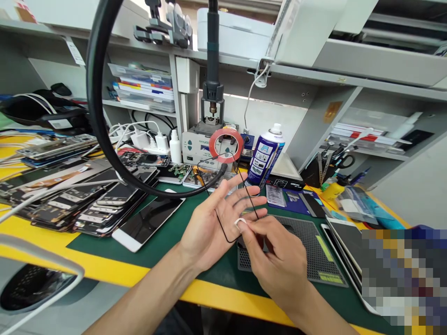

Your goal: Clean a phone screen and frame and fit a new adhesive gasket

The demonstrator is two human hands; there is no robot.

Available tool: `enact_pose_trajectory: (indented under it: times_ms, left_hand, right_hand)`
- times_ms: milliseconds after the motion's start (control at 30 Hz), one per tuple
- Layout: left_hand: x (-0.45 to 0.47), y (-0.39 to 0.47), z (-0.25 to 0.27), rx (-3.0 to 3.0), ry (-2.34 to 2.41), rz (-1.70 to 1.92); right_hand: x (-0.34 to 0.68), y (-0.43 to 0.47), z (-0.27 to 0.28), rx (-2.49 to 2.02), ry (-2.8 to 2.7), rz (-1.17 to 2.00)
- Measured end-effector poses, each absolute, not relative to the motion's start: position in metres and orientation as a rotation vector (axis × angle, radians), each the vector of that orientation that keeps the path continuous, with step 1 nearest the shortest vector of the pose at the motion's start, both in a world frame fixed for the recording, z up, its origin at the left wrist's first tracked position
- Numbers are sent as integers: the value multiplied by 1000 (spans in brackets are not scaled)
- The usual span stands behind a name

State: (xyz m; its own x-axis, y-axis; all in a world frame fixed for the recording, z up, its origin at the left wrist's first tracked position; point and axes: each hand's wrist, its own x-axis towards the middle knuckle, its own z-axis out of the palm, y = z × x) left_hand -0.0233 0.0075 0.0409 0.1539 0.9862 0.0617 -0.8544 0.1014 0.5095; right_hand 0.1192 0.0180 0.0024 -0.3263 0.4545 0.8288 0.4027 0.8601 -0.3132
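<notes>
Black hose (93, 93) before phones (117, 195) — frame (222, 227) at left hand (228, 214).

Bright, even light across my left hand (223, 218) and right hand (279, 260), shade pooling under the table edge (136, 270). Wide-angle distortion slants the shelf (370, 84); blocky pixels smother the lower right.

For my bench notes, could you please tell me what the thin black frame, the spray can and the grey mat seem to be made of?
Thin black frame: perhaps matte plastic, from its dark, straight sides; too slim for certainty. Spray can: likely metal under glossy print, a smooth rigid cylinder. Grey mat: possibly rubber or silicone, matte, finely gridded.
</notes>
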Motion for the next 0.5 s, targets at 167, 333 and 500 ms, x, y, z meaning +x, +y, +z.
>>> enact_pose_trajectory:
  times_ms: [167, 333, 500]
  left_hand:
    - [-24, 8, 38, 523, 302, 1379]
    - [-23, 9, 37, 533, 300, 1390]
    - [-23, 8, 37, 540, 295, 1397]
  right_hand:
    - [122, 23, 3, -755, -1898, 27]
    - [123, 26, 2, -827, -1846, 19]
    - [129, 27, 7, -893, -1770, 81]
